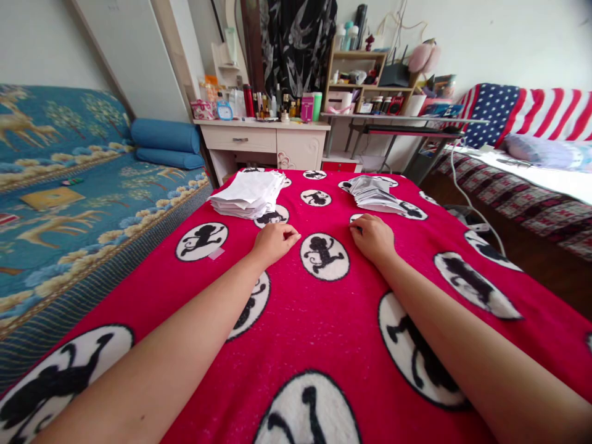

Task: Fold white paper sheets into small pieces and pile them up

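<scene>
My left hand rests on the red cloth, fingers curled and thumb tip meeting the index finger, with nothing visible between them. Just beyond it lies a thick, uneven stack of white paper sheets. My right hand is also down on the cloth, its fingers bent inward and closed, with nothing seen in them. Past that hand sits a fanned pile of smaller folded papers or envelopes. Neither hand touches a pile. A small clear scrap lies left of my left hand.
Along the left runs a blue patterned sofa with rolled blue cushions. A white dresser crowded with bottles stands at the back, beside a desk with shelves. At the right is a bed, with a white cable hanging near it.
</scene>
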The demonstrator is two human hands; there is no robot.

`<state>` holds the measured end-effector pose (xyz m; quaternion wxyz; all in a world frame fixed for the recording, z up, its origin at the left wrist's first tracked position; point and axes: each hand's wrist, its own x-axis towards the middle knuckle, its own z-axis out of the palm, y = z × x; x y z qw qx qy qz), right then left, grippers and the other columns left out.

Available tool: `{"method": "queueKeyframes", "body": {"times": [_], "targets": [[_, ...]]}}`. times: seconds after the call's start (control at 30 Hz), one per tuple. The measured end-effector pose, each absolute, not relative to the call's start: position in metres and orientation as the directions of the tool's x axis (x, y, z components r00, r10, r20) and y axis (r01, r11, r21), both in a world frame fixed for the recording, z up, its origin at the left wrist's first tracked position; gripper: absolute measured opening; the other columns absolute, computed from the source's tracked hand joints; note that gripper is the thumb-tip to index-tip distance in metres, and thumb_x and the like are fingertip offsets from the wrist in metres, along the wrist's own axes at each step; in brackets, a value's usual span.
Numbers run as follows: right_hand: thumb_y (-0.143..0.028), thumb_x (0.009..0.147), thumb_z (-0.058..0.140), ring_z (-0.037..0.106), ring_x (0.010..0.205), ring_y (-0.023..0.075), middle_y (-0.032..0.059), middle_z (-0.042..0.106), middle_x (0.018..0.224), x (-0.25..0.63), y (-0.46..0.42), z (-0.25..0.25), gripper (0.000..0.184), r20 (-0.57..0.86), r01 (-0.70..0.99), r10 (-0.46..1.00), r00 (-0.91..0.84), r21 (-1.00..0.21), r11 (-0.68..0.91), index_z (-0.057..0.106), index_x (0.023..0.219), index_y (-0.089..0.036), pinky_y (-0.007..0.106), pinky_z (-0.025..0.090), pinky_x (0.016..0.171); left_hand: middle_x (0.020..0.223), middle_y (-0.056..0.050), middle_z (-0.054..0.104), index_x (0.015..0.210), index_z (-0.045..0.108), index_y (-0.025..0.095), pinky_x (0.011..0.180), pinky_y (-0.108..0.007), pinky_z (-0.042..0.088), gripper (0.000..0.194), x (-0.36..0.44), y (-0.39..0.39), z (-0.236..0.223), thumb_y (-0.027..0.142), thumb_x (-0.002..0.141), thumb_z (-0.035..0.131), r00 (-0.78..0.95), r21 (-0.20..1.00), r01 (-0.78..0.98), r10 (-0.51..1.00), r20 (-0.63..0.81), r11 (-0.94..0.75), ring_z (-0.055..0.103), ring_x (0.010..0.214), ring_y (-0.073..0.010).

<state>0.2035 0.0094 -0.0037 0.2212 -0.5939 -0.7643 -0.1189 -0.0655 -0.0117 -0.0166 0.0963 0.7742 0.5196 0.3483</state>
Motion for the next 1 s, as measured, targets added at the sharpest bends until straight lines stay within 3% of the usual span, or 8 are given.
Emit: {"method": "queueKeyframes", "body": {"times": [0.6,0.7,0.8,0.9,1.0], "targets": [[-0.024,0.088,0.044,0.058,0.093,0.0233,0.0109,0.067,0.096,0.198,0.011,-0.002,0.029,0.441,0.972,0.877,-0.193,-0.037,0.233,0.071,0.094,-0.017,0.031,0.037,0.072,0.076,-0.004,0.073,0.078,0.073,0.018,0.063,-0.027,0.044,0.022,-0.066,-0.005,-0.018,0.033,0.084,0.059,0.199,0.557,0.691,0.862,0.467,-0.461,0.061,0.064,-0.0153],[-0.024,0.088,0.044,0.058,0.093,0.0232,0.0107,0.066,0.095,0.197,0.010,-0.001,0.028,0.439,0.972,0.877,-0.195,-0.033,0.232,0.071,0.094,-0.017,0.031,0.037,0.072,0.088,-0.005,0.073,0.087,0.071,0.019,0.074,-0.030,0.046,0.020,-0.070,-0.009,-0.008,0.030,0.087,0.055,0.122,0.497,0.719,0.793,0.597,-0.485,0.063,0.076,-0.0181],[-0.024,0.088,0.045,0.058,0.093,0.0228,0.0101,0.067,0.096,0.198,0.008,-0.001,0.028,0.441,0.971,0.876,-0.196,-0.039,0.237,0.071,0.095,-0.018,0.031,0.037,0.072,0.104,-0.007,0.069,0.102,0.068,0.019,0.094,-0.037,0.042,0.022,-0.083,-0.011,0.006,0.019,0.086,0.053,0.013,0.377,0.812,0.660,0.751,-0.446,0.058,0.103,-0.0239],[-0.023,0.088,0.045,0.058,0.094,0.0227,0.0099,0.067,0.098,0.199,0.008,-0.002,0.027,0.443,0.967,0.873,-0.202,-0.050,0.249,0.071,0.096,-0.018,0.030,0.038,0.074,0.115,-0.009,0.064,0.110,0.065,0.020,0.099,-0.043,0.037,0.035,-0.106,-0.006,0.014,0.014,0.076,0.061,-0.065,0.331,0.895,0.646,0.760,-0.299,0.051,0.113,-0.0296],[-0.023,0.088,0.046,0.058,0.095,0.0227,0.0100,0.067,0.099,0.200,0.008,-0.004,0.027,0.438,0.966,0.875,-0.205,-0.056,0.254,0.071,0.096,-0.018,0.030,0.038,0.077,0.123,-0.010,0.060,0.120,0.061,0.022,0.100,-0.046,0.035,0.050,-0.130,0.003,0.011,0.023,0.071,0.070,-0.092,0.318,0.926,0.696,0.712,-0.203,0.048,0.116,-0.0331]]}}
